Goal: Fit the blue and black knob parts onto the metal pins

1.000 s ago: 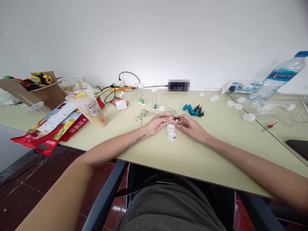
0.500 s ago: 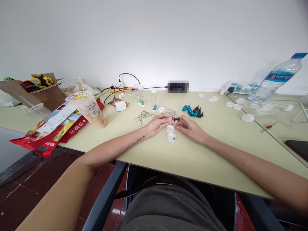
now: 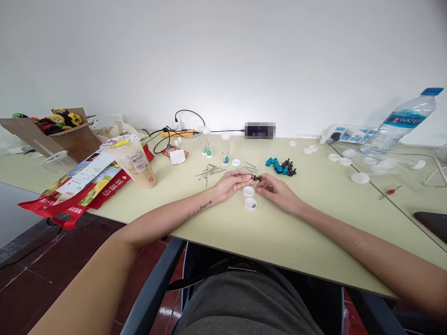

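Observation:
Over the table, my left hand pinches a small black knob-like part on what looks like a thin metal rod, mostly hidden by the fingers. Facing it, my right hand has its fingertips closed at the other end of that black part. Just below the fingers stand two white round caps, an upper cap and a lower cap with tiny dark bits inside. Thin metal pins lie loose beyond my left hand. Teal parts and black parts are heaped beyond my right hand.
Clear tubes stand upright at the back, near a white cap. On the left are a drink cup, a red bag and a cardboard box. A water bottle and white lids are at right.
The whole view has shifted slightly, so everything sits a little lower in the picture. Both hands stay together around the black part, with only slight finger movement.

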Demonstrator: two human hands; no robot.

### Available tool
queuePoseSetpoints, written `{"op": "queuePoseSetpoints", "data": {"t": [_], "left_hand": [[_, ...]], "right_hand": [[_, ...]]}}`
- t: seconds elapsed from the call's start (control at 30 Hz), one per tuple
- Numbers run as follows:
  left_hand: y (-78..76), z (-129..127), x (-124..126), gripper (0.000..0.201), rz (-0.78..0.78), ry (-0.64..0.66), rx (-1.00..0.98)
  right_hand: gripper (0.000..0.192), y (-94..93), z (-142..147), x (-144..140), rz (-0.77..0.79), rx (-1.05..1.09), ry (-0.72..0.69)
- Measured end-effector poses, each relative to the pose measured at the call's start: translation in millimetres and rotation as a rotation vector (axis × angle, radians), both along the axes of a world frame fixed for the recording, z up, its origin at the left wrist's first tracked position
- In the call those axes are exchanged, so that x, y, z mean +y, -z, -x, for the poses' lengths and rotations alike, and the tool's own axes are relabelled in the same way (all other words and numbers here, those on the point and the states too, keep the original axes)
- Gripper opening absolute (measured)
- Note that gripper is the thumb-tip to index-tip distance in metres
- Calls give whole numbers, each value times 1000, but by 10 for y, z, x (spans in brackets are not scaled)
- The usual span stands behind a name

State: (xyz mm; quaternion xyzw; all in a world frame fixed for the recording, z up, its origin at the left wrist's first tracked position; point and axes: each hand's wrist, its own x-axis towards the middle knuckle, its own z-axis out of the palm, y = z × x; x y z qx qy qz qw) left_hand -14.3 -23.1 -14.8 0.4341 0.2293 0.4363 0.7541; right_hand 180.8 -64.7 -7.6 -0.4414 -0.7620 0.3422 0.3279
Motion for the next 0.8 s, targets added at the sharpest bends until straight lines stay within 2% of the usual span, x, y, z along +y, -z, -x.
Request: {"op": "queuePoseSetpoints", "data": {"t": [0.53,0.8], "left_hand": [[-14,4,-5,15,-8,12,-3],[16,9,19,17,-25,31,-16]], "right_hand": [[27,1,5,-2,-29,-26,-4],[38,-9,4,-16,-24,12,-22]]}}
